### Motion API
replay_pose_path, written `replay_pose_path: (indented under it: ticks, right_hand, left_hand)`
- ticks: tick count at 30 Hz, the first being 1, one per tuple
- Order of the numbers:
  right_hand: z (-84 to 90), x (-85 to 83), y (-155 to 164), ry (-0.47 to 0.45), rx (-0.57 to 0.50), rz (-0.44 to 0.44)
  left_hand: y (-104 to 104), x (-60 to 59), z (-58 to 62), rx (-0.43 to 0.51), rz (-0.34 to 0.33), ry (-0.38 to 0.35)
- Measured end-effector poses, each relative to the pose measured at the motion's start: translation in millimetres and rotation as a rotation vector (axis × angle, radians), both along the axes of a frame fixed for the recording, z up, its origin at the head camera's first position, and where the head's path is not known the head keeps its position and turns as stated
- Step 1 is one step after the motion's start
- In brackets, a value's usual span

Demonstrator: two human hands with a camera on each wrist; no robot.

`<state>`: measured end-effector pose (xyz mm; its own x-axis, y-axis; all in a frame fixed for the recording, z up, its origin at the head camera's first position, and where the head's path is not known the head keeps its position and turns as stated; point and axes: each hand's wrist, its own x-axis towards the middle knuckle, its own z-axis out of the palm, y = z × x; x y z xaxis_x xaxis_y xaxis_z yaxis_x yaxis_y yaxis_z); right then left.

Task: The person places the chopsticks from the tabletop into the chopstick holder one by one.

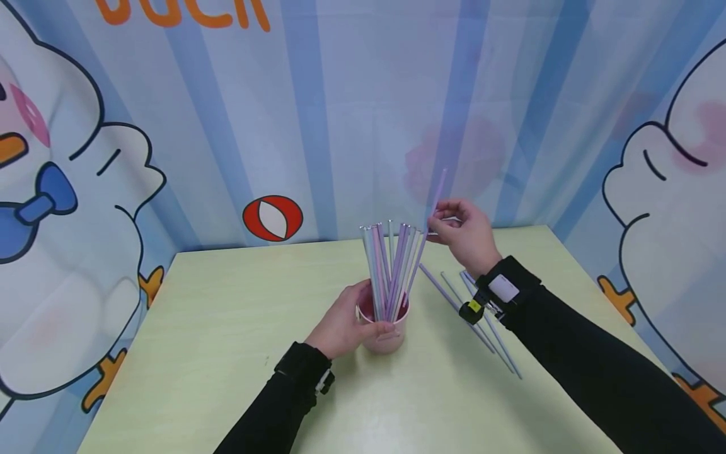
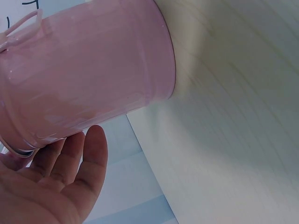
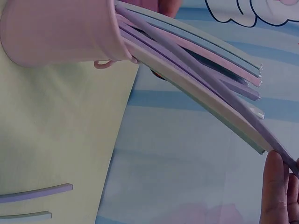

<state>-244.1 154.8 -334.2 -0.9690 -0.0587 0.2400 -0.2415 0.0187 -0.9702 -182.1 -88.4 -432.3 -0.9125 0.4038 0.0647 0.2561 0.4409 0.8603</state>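
Observation:
A small pink cup (image 1: pixel 387 337) stands on the pale green table (image 1: pixel 227 353) with several pastel straws (image 1: pixel 391 268) upright in it. My left hand (image 1: pixel 346 325) grips the cup's left side; in the left wrist view the cup (image 2: pixel 88 70) fills the frame above my fingers (image 2: pixel 74 172). My right hand (image 1: pixel 462 233) pinches a purple straw (image 1: pixel 428 227) whose lower end reaches into the cup. The right wrist view shows the cup (image 3: pixel 60 30), the straws (image 3: pixel 196 60) and my fingertips (image 3: pixel 275 186) on the purple straw.
Three loose straws (image 1: pixel 482 321) lie on the table to the right of the cup, partly under my right wrist; two of their ends (image 3: pixel 35 193) show in the right wrist view. A cartoon-printed backdrop (image 1: pixel 363 113) walls in the table on three sides.

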Motion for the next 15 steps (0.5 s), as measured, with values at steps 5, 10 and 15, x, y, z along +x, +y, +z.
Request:
replay_pose_path:
  ticks: [5,10,15]
  right_hand:
    - [-11.5,4.4,-4.6,-0.002,0.035,0.051]
    - [-22.9,7.3,-7.0,-0.01,0.086,0.078]
    - [-31.3,11.5,-8.1,-0.032,0.111,0.075]
  left_hand:
    - [-0.1,-1.0,-0.6,0.012,-0.013,0.004]
    - [0.0,-1.0,-0.3,0.011,-0.014,0.009]
    - [0.3,0.1,1.0,0.0,-0.006,0.005]
